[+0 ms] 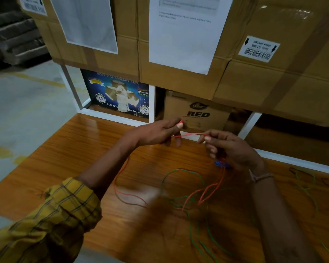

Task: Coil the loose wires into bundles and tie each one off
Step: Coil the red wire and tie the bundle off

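Blue object [222, 164] half hidden under right hand [230, 147]; green wire [207, 242] runs off bottom edge; near tangle blurred.

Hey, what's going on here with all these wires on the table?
A person is working on a red wire, stretching a short length of it between both hands above a wooden table. The left hand pinches one end at its fingertips, and the right hand pinches the other side. The rest of the red wire trails down in loose loops onto the table, tangled with a green wire. Nothing here looks coiled or tied off yet. Cardboard boxes are stacked behind the table.
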Demonstrator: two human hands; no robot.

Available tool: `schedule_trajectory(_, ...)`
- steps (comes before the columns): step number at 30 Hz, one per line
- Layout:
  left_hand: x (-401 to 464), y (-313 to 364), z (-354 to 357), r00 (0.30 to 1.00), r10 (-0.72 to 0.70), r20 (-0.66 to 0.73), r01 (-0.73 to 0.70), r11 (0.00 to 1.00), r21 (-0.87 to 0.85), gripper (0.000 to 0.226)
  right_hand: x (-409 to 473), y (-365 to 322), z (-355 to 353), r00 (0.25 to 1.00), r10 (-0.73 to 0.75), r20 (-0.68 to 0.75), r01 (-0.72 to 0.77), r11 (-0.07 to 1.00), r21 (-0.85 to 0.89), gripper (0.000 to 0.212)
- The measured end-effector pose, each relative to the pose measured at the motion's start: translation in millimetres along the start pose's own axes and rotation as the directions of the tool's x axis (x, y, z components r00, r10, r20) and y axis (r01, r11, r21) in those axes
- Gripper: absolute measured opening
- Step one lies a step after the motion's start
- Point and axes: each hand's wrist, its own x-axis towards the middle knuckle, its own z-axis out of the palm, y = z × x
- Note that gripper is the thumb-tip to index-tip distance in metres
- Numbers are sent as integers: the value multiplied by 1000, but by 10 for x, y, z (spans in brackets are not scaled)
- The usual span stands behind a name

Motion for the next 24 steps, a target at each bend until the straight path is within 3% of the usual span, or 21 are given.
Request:
schedule_trajectory(6, -69, -29, 43, 970, 64, 234, 18, 943, -333, 44, 245, 84, -54, 938, -171, -302, 157, 985, -72, 21)
schedule_trajectory(9, -92, -64, 62, 924, 237, 301, 34, 732, -680, 53, 383, 180, -24, 925, -204, -321, 152, 972, -178, 20)
schedule_trajectory(12, -97, -29, 72, 897, 387, 214, 32, 426, -904, 59, 469, 299, 77, 956, -190, -225, 148, 970, -194, 23)
schedule_trajectory(15, -77, -10, 83, 923, 379, 73, -28, 254, -967, 55, 529, 408, 185, 960, -228, -159, 193, 958, -211, 24)
schedule_trajectory(20, -17, -69, 58, 965, 241, -103, -121, 63, -991, 49, 494, 507, 261, 946, -258, -196, 206, 946, -252, 47)
schedule_trajectory(24, 12, -119, 64, 980, 117, -162, -168, 42, -985, 44, 470, 599, 247, 939, -279, -203, 236, 949, -211, 43)
